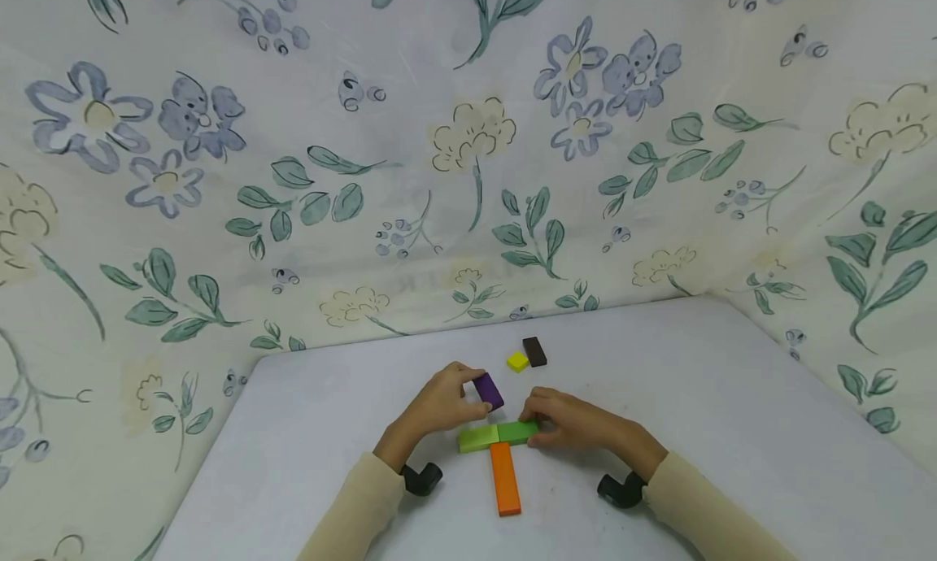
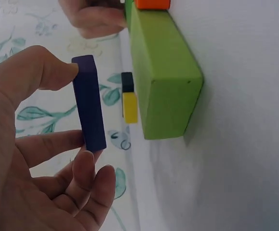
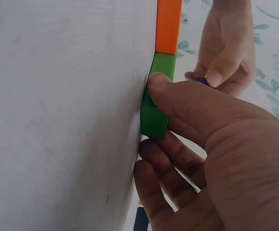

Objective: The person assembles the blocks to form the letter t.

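Between the thumb and fingertips of my left hand [image 1: 437,400] is a purple block [image 1: 488,391], held above the table in the left wrist view. My right hand [image 1: 567,419] pinches a green block [image 1: 516,432] at its right end, thumb on the near side and fingers behind. That block lies end to end with a light green block [image 1: 478,438]. An orange block [image 1: 506,480] runs from their joint toward me, forming a T. The left wrist view shows the light green block [image 2: 166,77] close below the purple block [image 2: 89,103], apart from it.
Farther back on the white table [image 1: 329,431] lie a small yellow block [image 1: 517,362] and a dark brown block [image 1: 535,351], side by side. A floral cloth [image 1: 410,179] hangs behind the table. Black wrist cameras [image 1: 621,490] sit under both wrists.
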`<state>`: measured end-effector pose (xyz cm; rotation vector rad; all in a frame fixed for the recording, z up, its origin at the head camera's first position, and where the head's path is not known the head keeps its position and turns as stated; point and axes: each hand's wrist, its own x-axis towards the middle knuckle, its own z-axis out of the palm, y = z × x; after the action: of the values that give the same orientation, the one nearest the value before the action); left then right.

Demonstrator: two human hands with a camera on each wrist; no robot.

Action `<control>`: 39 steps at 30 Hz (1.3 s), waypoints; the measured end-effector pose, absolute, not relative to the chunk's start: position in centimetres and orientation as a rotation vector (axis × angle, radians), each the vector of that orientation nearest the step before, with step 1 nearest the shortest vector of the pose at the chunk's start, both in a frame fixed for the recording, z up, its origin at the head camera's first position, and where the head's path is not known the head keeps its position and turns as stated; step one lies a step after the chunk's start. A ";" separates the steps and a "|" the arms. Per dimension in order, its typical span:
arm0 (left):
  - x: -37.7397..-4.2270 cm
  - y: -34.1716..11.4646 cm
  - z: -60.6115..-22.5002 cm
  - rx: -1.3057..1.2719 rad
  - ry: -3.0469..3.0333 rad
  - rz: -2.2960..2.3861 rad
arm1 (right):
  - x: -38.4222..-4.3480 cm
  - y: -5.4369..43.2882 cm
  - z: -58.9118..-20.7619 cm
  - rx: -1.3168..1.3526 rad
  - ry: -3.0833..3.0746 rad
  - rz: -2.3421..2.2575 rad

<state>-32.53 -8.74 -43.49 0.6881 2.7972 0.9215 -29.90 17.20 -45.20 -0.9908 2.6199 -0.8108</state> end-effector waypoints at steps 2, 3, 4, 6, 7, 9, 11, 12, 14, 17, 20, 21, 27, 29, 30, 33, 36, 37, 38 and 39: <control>-32.5 -8.7 -43.7 0.687 2.777 0.919 | -29.9 17.2 -45.2 -0.993 2.633 -0.798; -32.5 -8.7 -43.7 0.692 2.771 0.918 | -29.9 17.2 -45.2 -1.002 2.637 -0.795; -32.5 -8.8 -43.8 0.700 2.772 0.910 | -29.9 17.2 -45.2 -1.003 2.642 -0.792; -32.6 -8.8 -44.1 0.705 2.773 0.895 | -29.9 17.1 -45.2 -1.002 2.648 -0.786; -32.6 -8.8 -44.2 0.706 2.774 0.890 | -30.0 17.1 -45.3 -1.002 2.649 -0.785; -32.6 -8.9 -44.4 0.703 2.767 0.882 | -29.9 17.1 -45.3 -1.006 2.644 -0.793; -32.7 -9.0 -44.4 0.706 2.752 0.881 | -29.9 17.1 -45.3 -0.998 2.640 -0.799; -32.7 -9.0 -44.4 0.713 2.743 0.884 | -29.9 17.1 -45.2 -0.999 2.636 -0.805; -32.7 -9.0 -44.5 0.727 2.732 0.878 | -29.9 17.1 -45.2 -1.001 2.632 -0.810; -32.9 -9.1 -44.6 0.753 2.728 0.862 | -29.8 17.1 -45.1 -1.003 2.631 -0.814; -33.0 -9.2 -44.9 0.765 2.725 0.865 | -29.8 17.1 -45.0 -0.999 2.632 -0.817; -33.1 -9.2 -45.0 0.766 2.722 0.871 | -29.9 17.1 -45.1 -0.998 2.633 -0.816; -33.2 -9.4 -45.3 0.760 2.690 0.915 | -30.0 17.1 -45.4 -0.998 2.630 -0.812; -33.2 -9.4 -45.3 0.771 2.689 0.918 | -30.0 17.0 -45.3 -0.998 2.629 -0.814; -33.2 -9.4 -45.2 0.776 2.690 0.918 | -29.9 17.0 -45.3 -1.002 2.631 -0.815; -33.2 -9.3 -45.2 0.779 2.691 0.918 | -29.9 17.0 -45.1 -1.003 2.623 -0.829; -33.1 -9.3 -45.1 0.772 2.686 0.927 | -30.0 17.2 -45.1 -0.994 2.589 -0.889; -33.1 -9.3 -45.1 0.771 2.684 0.928 | -30.1 17.3 -45.2 -0.986 2.575 -0.915; -33.1 -9.3 -45.1 0.772 2.682 0.929 | -30.2 17.4 -45.4 -0.982 2.560 -0.946; -33.1 -9.3 -45.1 0.774 2.680 0.929 | -30.3 17.6 -45.7 -0.979 2.543 -0.978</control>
<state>-33.11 -9.30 -45.06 0.7742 2.6805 0.9291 -30.33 17.58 -45.67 -0.9787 2.5433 -0.9781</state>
